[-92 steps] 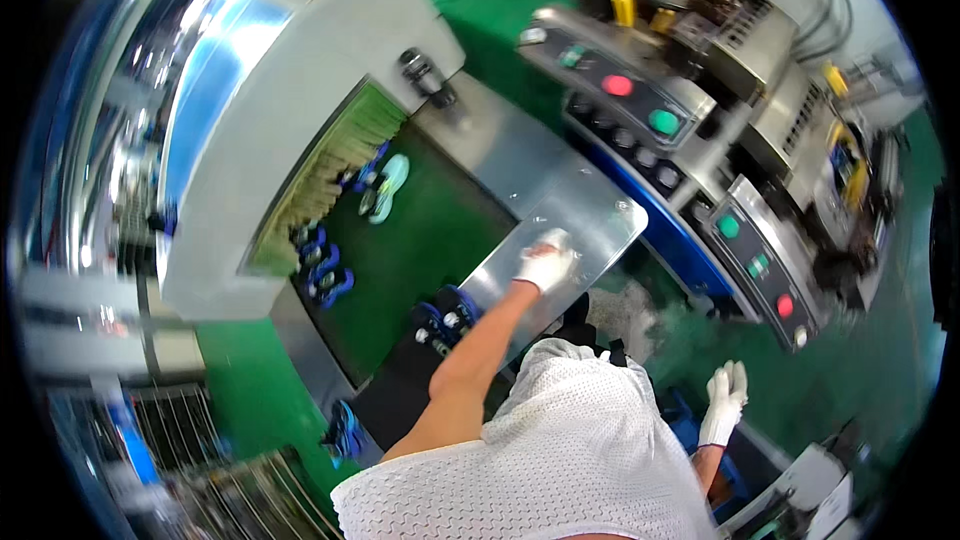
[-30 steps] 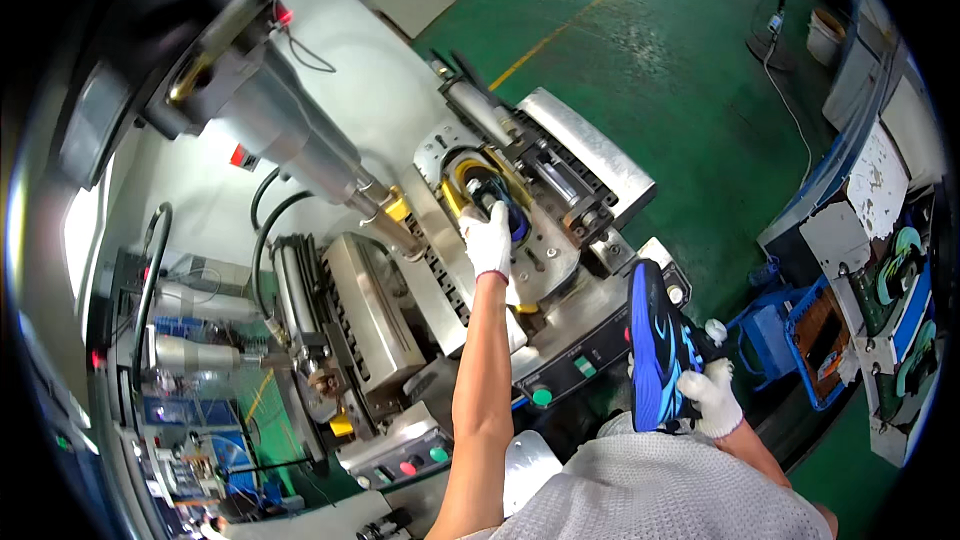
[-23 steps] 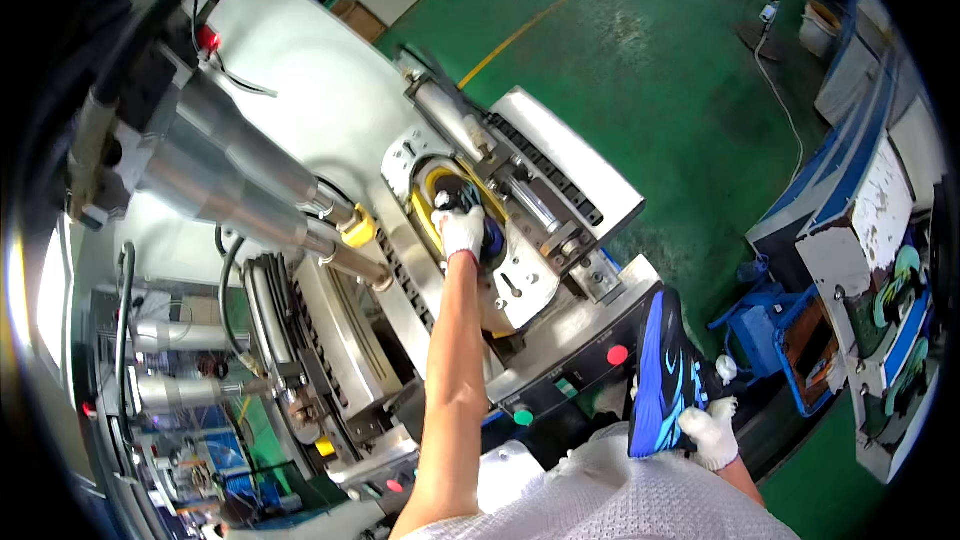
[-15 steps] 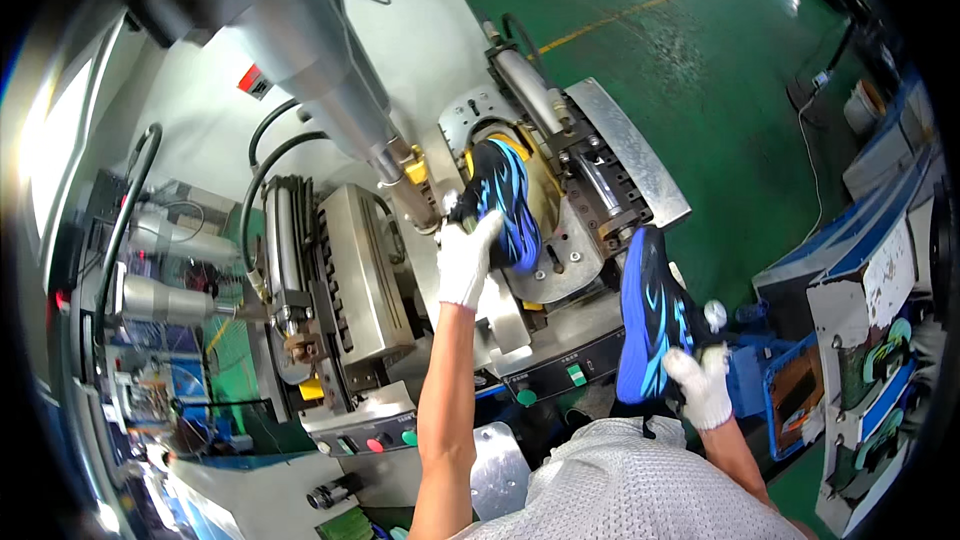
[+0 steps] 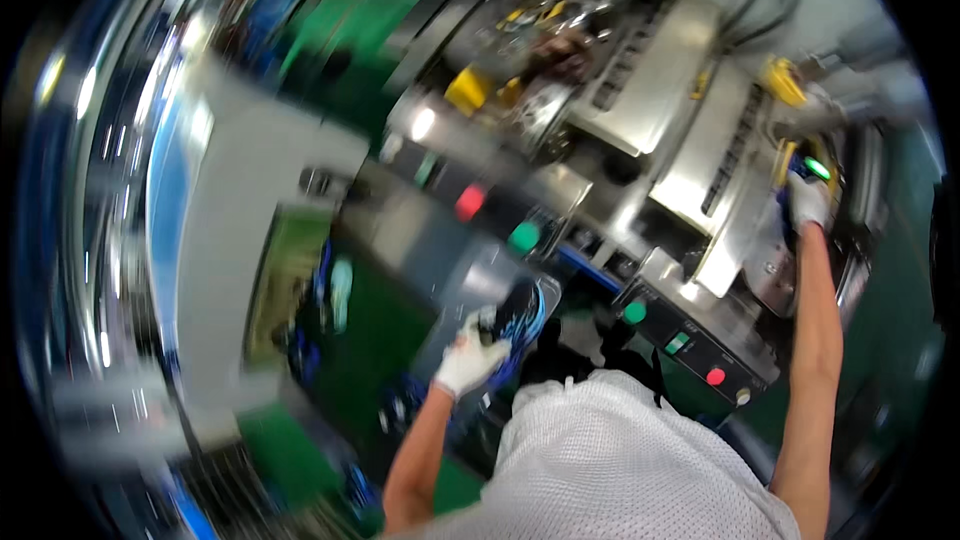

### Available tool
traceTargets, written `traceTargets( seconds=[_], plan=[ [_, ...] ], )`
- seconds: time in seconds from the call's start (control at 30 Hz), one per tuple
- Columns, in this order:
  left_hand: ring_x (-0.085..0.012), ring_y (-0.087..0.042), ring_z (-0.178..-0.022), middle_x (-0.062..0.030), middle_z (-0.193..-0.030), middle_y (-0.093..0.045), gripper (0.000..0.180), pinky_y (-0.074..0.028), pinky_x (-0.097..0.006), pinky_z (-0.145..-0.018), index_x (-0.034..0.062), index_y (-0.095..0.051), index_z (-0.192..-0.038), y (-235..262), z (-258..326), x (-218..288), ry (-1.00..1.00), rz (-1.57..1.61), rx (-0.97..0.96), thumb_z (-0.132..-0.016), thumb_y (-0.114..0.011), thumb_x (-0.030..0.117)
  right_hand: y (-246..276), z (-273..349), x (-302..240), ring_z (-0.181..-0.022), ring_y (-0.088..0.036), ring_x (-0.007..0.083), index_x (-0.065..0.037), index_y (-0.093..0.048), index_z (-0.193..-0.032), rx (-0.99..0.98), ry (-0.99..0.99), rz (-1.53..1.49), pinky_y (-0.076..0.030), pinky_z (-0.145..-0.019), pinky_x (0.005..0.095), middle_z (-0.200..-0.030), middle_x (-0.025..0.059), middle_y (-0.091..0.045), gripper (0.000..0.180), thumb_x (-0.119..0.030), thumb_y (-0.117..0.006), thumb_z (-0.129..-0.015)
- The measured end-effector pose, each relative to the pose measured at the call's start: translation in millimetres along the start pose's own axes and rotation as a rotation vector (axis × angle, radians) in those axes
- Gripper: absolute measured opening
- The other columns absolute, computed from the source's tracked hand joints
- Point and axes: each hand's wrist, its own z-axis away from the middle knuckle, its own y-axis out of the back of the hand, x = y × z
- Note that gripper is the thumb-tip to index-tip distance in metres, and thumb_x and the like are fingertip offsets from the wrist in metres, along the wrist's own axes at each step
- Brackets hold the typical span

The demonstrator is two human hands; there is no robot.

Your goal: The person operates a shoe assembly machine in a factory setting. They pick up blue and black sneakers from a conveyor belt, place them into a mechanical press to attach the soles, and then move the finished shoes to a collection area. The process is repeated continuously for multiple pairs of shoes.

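Holding a dark blue-and-black shoe (image 5: 517, 315), the gloved left hand (image 5: 468, 360) is clenched around its heel end, with the toe pointing up and away from the hand, just over the grey tabletop (image 5: 440, 260) of the conveyor. More shoes (image 5: 335, 290) lie further left of that hand on the green belt (image 5: 370, 340). The shoe is best kept gripped firmly and level, since the view is smeared by motion and the hold is one-handed. Above the hand a red button (image 5: 470, 202) and a green button (image 5: 523, 236) are seen. Far right, the gloved right hand (image 5: 806, 198) is stretched up to the metal press machine (image 5: 700, 170); whether anything is grasped there cannot be told.
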Motion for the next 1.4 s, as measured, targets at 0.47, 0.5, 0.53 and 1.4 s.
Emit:
traceTargets(
  seconds=[0.47,0.5,0.53,1.4],
  plan=[
    [-0.0405,-0.06,-0.125,-0.0206,-0.132,-0.063,0.069,-0.044,-0.059,-0.103,0.0086,-0.051,-0.139,-142,-102,-117,0.383,0.43,0.657,-0.084,-0.077,0.041,-16,217,-119,-0.126,-0.059,0.028,0.003,-0.046,-0.15,0.166,0.576,0.0,-0.049,-0.106,0.0387,-0.146,0.0196,-0.055,0.077,-0.043,-0.074,-0.095],
    [-0.0404,-0.059,-0.126,-0.0211,-0.132,-0.062,0.071,-0.043,-0.06,-0.102,0.0079,-0.05,-0.14,-143,-104,-120,0.348,0.447,0.686,-0.083,-0.077,0.041,-45,256,-118,-0.132,-0.054,0.0312,0.003,-0.043,-0.152,0.156,0.703,0.115,-0.045,-0.111,0.0403,-0.152,0.0211,-0.05,0.079,-0.043,-0.072,-0.095],
    [-0.0404,-0.059,-0.126,-0.0215,-0.134,-0.062,0.078,-0.042,-0.06,-0.103,0.007,-0.045,-0.145,-131,-102,-115,0.339,0.453,0.534,-0.084,-0.076,0.046,-75,294,-115,-0.138,-0.05,0.0344,0.002,-0.04,-0.155,0.153,0.827,0.222,-0.042,-0.115,0.0419,-0.157,0.0225,-0.044,0.08,-0.044,-0.07,-0.096],
    [-0.0357,-0.06,-0.124,-0.0226,-0.138,-0.059,0.074,-0.049,-0.044,-0.106,-0.0014,-0.048,-0.144,-111,43,-357,0.608,0.524,1.009,-0.079,-0.083,0.007,-444,534,-150,-0.111,-0.067,0.042,-0.005,-0.05,-0.14,-0.629,0.299,0.243,-0.052,-0.096,0.0493,-0.118,0.0251,-0.069,0.076,-0.038,-0.08,-0.079]
  ],
)
